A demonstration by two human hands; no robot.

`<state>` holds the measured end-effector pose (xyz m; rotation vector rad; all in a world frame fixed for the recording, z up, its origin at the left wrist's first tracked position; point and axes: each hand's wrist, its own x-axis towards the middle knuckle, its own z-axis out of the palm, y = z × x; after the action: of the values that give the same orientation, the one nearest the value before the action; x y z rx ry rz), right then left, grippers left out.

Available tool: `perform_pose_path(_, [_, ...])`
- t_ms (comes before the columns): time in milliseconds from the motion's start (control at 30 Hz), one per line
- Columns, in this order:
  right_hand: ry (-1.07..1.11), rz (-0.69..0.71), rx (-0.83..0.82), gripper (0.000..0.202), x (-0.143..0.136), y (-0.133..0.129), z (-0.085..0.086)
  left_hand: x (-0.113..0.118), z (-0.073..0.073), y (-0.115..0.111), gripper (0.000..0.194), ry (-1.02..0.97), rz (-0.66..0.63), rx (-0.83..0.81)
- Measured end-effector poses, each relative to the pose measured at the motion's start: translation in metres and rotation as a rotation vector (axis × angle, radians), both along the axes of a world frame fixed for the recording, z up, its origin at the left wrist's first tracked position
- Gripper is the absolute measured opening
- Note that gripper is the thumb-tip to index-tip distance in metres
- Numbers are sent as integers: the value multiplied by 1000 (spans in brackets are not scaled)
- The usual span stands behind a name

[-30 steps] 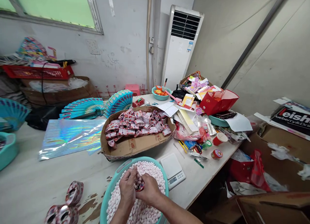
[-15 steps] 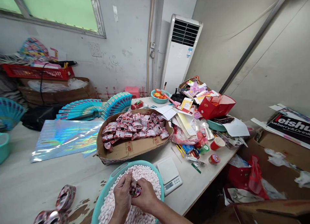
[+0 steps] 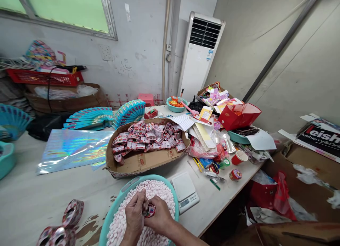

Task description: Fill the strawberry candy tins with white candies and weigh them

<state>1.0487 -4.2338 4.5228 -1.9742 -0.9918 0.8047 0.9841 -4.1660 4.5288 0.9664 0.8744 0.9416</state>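
Observation:
Over a turquoise basin [image 3: 104, 221] full of small pale pink candies [image 3: 156, 187], my two hands meet. My right hand [image 3: 160, 216] is closed round a small, shiny, red patterned packet [image 3: 150, 210], its dark opening turned partly up. My left hand [image 3: 135, 212] is closed beside that opening, fingertips pinched together; what they hold, if anything, is hidden. Just beyond the basin, a shallow cardboard box [image 3: 148, 162] contains many similar pink and red packets [image 3: 145, 136]. At lower left, several shiny patterned rolls [image 3: 73, 213] rest on the table.
Right of the basin lies a white digital scale [image 3: 184, 191]. Papers, a red gift bag [image 3: 239, 116], a red paper cup [image 3: 239, 157] and a small round tub [image 3: 235, 174] crowd the table's right side. A holographic sheet [image 3: 75, 152] and fanned blue cards [image 3: 130, 113] lie at left.
The view has shifted slightly. Both hands stay together over the basin, with the packet still in my right hand.

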Motion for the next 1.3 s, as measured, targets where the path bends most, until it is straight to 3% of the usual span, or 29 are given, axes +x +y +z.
perform_pose_path(400, [36,-22,7,27,4,6,4,2,2,5,56,-7,-5,-13])
perform_pose_path(667, [131,-55,157,39,8,8,-4,6,18,7,56,-25,-14,-11])
perform_pose_path(800, [182,-86,238,47,12,11,-13,8,28,11,53,-68,-25,-111])
perform_pose_path(967, [291,-122,289,35,21,4,-10,-1,42,29,57,-186,-44,-231])
perform_pose_path(1033, [335,-156,336,37,29,0,-9,-7,38,41,60,-210,-9,-259])
perform_pose_path(1133, [290,-218,373,50,45,0,-19,-14,20,57,53,-119,14,-383])
perform_pose_path(1200, [247,-200,357,51,51,0,-26,-16,11,59,51,-58,7,-503])
perform_pose_path(1300, [195,-136,336,46,47,0,-28,-14,13,49,52,-81,-11,-519])
